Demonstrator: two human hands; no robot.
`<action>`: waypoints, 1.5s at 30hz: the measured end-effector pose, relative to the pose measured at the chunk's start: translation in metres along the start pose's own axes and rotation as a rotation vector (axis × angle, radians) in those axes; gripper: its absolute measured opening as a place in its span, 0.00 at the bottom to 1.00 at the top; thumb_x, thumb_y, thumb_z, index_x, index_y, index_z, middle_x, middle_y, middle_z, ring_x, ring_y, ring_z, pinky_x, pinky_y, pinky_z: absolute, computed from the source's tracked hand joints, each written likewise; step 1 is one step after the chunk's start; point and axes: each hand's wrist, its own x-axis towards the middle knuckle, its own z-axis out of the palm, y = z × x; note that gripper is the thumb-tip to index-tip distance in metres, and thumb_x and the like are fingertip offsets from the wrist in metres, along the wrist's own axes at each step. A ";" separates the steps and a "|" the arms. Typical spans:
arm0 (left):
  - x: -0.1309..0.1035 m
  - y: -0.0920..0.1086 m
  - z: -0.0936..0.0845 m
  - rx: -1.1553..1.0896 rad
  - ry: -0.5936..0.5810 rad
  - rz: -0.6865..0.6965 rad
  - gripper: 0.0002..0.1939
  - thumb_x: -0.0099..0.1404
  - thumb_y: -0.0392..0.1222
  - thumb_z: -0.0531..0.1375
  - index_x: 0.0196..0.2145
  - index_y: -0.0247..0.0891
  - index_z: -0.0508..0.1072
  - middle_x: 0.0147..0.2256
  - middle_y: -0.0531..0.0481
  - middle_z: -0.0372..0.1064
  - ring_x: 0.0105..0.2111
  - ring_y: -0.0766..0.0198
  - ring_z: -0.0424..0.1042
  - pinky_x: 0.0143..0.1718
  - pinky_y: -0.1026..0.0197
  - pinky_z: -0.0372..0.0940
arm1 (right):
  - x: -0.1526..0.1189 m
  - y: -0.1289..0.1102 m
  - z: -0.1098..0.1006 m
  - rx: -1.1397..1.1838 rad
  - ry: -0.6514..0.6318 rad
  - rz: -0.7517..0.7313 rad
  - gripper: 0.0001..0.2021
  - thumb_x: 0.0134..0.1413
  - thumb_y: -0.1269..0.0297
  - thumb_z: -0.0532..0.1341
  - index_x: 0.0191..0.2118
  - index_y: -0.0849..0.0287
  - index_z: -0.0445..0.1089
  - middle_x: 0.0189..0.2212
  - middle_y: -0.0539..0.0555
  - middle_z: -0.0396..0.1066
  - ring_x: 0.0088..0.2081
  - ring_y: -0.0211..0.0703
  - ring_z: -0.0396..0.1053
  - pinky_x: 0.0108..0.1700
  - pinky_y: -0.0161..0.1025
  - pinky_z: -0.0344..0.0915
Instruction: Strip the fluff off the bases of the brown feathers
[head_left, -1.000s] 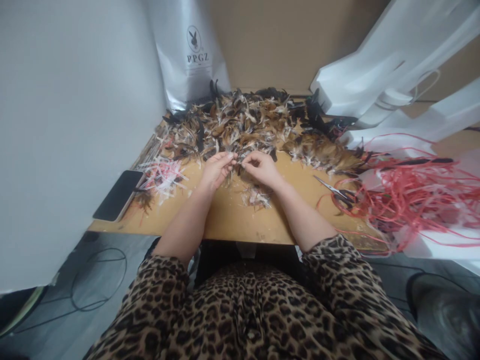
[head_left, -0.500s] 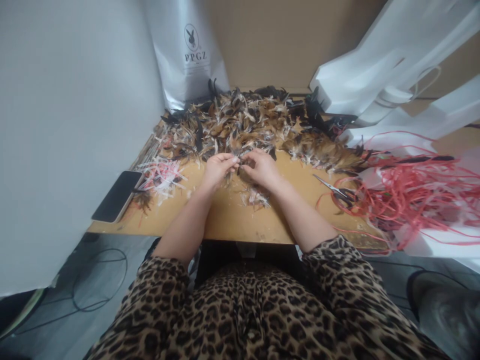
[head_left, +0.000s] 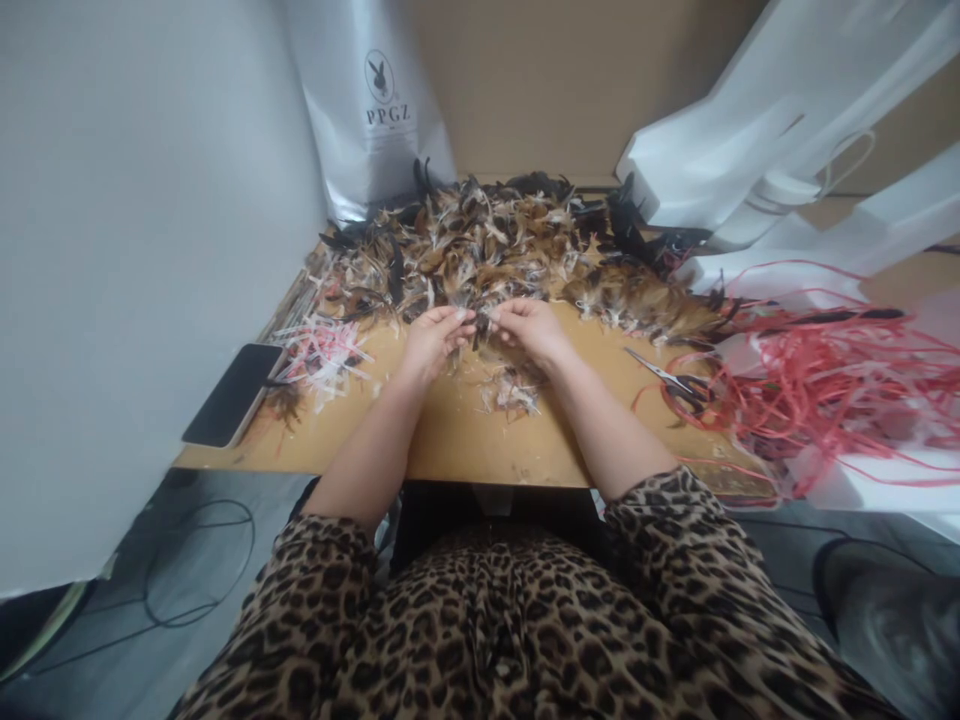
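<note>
While left hand (head_left: 433,342) and right hand (head_left: 532,331) pinch fingers together on apparent small feathers (head_left: 478,333) beyond worktop's near edge (head_left: 495,472), a light, steady grip should avoid crushing.

From where I stand, I see a small dark tuft of feathers (head_left: 481,327) at the pinched fingertips of the left hand (head_left: 431,345) and the right hand (head_left: 529,335), too small and blurred to tell its exact shape. Just beyond it spreads a broad, loose heap of feathers (head_left: 502,240), brown and tan with whitish bases, black ones curling up at the edges and pointing every way. Nearer, below the right hand, a little pale scatter of fluffy bits (head_left: 514,392) lies flat.
</note>
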 end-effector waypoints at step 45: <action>-0.003 -0.009 0.005 0.241 -0.093 -0.075 0.09 0.51 0.36 0.67 0.31 0.30 0.73 0.26 0.46 0.75 0.24 0.70 0.74 0.25 0.70 0.65 | -0.006 0.004 0.019 0.020 0.109 -0.075 0.15 0.34 0.54 0.69 0.21 0.59 0.67 0.18 0.46 0.65 0.22 0.31 0.58 0.25 0.31 0.55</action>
